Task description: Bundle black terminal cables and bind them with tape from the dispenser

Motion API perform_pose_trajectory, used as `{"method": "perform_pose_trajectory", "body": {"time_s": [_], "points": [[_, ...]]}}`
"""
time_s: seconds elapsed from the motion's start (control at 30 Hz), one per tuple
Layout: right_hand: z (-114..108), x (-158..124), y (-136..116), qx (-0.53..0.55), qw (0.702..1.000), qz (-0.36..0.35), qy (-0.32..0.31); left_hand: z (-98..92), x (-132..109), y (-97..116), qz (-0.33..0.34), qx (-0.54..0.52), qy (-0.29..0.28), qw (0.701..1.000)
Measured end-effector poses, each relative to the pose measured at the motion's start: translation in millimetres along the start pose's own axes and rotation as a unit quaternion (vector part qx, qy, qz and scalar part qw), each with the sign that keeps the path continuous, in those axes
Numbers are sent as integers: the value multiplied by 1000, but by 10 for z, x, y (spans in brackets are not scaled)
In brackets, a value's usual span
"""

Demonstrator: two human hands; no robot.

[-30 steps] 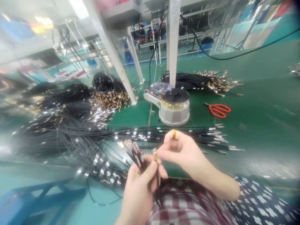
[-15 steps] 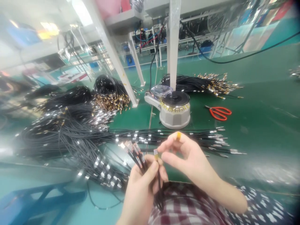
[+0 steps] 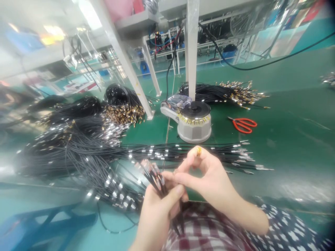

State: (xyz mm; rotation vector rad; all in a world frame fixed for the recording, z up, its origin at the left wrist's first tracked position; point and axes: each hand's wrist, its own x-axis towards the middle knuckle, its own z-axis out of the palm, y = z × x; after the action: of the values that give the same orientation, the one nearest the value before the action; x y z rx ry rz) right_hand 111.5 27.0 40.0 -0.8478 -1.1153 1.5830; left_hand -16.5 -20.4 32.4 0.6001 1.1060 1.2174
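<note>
My left hand [image 3: 163,209] is closed around a bunch of black cables [image 3: 155,177], whose shiny connector ends point up and to the left. Against its fingertips, my right hand [image 3: 209,174] pinches the end of one cable from the bunch; the fingers hide that end. A small piece of yellow tape [image 3: 199,151] sticks to a bent finger of my right hand. Beyond the hands stands a white round tape dispenser [image 3: 194,127] with a black disc on top and short yellow tape strips around its rim.
Long black cables [image 3: 183,153] lie across the green table [image 3: 295,139] behind my hands. More cable bundles [image 3: 86,108] pile up at left, another bundle [image 3: 220,93] lies behind the dispenser. Red-handled scissors [image 3: 244,124] rest at right. White posts [image 3: 192,52] rise from the table; a blue stool [image 3: 52,223] stands lower left.
My right thumb and forefinger have come down and left and closed over the cable end, covering its yellow-taped tip, which showed before. The left hand has hardly moved.
</note>
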Motion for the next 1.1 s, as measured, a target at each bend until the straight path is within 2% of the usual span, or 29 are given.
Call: {"method": "perform_pose_trajectory", "body": {"time_s": [0.17,0.23,0.33,0.5,0.63,0.73,0.8,0.93,1.0,1.1], "points": [[-85,98,33,76,988,87,-106,-32,18,-11,-7,-11,-21,1000],[-118,160,88,122,978,108,-130,-51,39,-25,-22,-24,-33,999],[-150,225,166,156,970,116,-146,-96,82,-47,-49,-43,-48,997],[-201,253,167,149,967,102,-177,-164,152,-46,-83,-74,-98,989],[-281,254,83,113,979,75,-150,-146,169,-20,-81,-60,-117,988],[-353,261,8,69,989,37,-126,-96,158,-22,-72,-40,-152,985],[-374,255,-54,26,991,23,-128,-55,153,-39,-77,-40,-167,982],[-301,188,-188,-104,985,23,-136,21,162,-83,-91,-35,-143,985],[-241,148,-226,-164,982,5,-98,45,169,-100,-95,-27,-127,987],[-199,119,-230,-187,981,-12,-40,62,175,-104,-94,-30,-119,988]]}}
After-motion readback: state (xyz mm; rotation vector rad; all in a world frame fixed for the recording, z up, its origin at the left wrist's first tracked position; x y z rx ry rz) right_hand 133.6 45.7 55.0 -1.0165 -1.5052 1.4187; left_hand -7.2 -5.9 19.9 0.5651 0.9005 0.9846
